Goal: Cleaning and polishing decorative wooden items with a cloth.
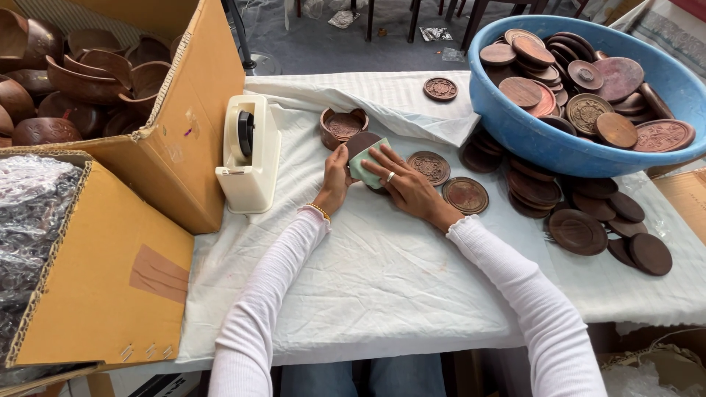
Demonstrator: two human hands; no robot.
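Disc (362,141), dark round wood, is standing tilted on the white cloth (382,272) at table centre, just in front of a small carved holder (343,126). Left hand (337,180) is gripping its edge, fingers curled closed. Right hand (401,184) is pressing a soft green pad (365,165) flat against it, fingers spread. Judging by the tilt, a hard rub could be slipping it from my grip. Carved discs (429,166) are lying just right; a blue tub (515,125) is holding more.
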